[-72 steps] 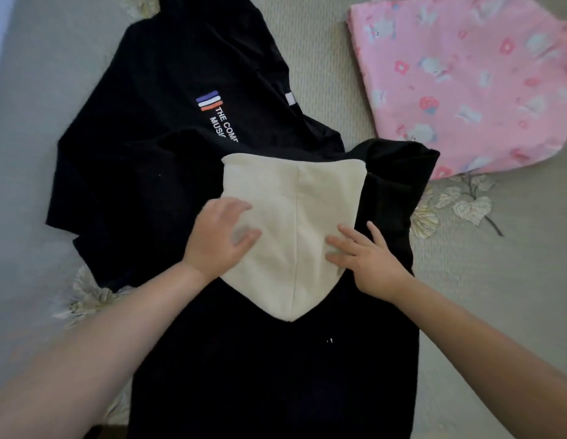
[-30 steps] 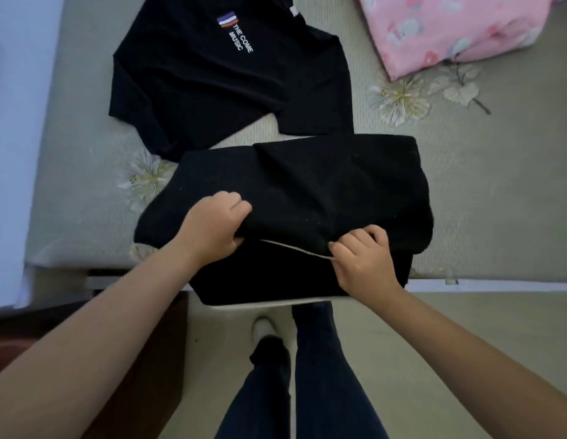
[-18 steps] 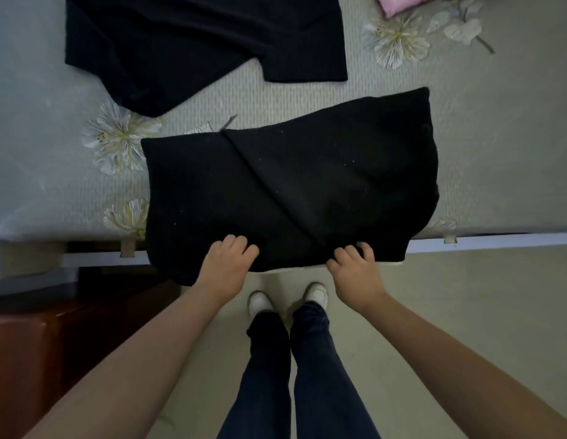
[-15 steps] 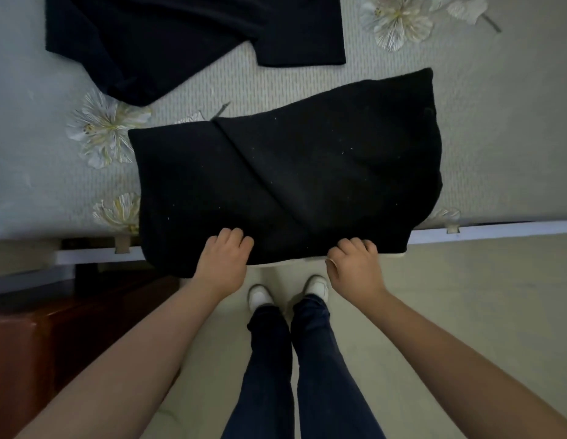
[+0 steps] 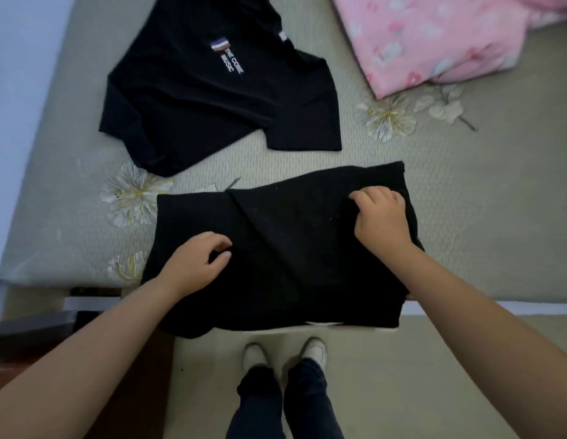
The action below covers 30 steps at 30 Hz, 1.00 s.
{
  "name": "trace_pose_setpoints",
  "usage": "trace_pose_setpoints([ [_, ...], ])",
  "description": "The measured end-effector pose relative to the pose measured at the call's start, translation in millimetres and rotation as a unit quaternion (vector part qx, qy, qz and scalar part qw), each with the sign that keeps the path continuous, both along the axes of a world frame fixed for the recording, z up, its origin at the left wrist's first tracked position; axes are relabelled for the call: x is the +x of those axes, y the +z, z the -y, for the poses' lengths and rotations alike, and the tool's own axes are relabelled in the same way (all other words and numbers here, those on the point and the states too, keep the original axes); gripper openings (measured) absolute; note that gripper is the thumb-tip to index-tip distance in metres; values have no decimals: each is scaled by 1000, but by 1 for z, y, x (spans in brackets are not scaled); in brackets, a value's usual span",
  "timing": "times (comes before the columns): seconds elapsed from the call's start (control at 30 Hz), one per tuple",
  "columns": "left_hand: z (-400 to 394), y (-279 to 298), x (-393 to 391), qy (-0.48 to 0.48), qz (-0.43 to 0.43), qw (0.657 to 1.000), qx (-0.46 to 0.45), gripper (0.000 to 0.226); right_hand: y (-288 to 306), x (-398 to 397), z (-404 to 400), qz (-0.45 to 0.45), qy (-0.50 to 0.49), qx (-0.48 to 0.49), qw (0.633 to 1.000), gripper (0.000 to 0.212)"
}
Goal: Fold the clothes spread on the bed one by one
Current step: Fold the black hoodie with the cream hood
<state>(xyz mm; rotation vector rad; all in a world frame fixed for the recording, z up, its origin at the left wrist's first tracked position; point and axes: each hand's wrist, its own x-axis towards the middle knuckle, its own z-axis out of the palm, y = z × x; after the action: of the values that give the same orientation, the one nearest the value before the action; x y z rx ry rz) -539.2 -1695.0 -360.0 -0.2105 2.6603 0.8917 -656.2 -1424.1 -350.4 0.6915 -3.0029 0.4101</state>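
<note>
A folded black garment lies at the bed's near edge, its lower part hanging over the side, with a thin cream strip showing beneath its bottom hem. My left hand sits on the garment's left half, fingers and thumb curled and pinching the cloth. My right hand is on the upper right part, fingers bent into the fabric near the right edge. A black T-shirt with a small striped logo and white lettering lies spread further back on the bed.
The grey bed cover carries pale flower prints. A pink patterned cloth lies at the back right. My legs and white shoes stand on the floor below the bed edge. Dark wooden furniture is at the lower left.
Both hands left the garment's near hem and moved up onto it, the right one to the upper right part. The view tilted up, showing the T-shirt logo and pink cloth again.
</note>
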Motion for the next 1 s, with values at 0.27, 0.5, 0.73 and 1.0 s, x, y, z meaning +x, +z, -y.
trace_pose_setpoints([
  [0.27, 29, -33, -85, 28, 84, 961, -261, 22, -23, -82, 21, 176, -21, 288, 941, 58],
  [0.5, 54, -42, -88, -128, 46, 936, -325, 23, -26, -88, 27, 186, -8, 379, 907, 11],
  [0.73, 83, -28, -55, -89, 4, 945, -313, 8, -31, -84, 9, 105, -96, 373, 917, 18],
  [1.0, 53, -20, -69, -102, 30, 931, -349, 24, -32, -56, 26, 125, -154, 252, 947, 26],
])
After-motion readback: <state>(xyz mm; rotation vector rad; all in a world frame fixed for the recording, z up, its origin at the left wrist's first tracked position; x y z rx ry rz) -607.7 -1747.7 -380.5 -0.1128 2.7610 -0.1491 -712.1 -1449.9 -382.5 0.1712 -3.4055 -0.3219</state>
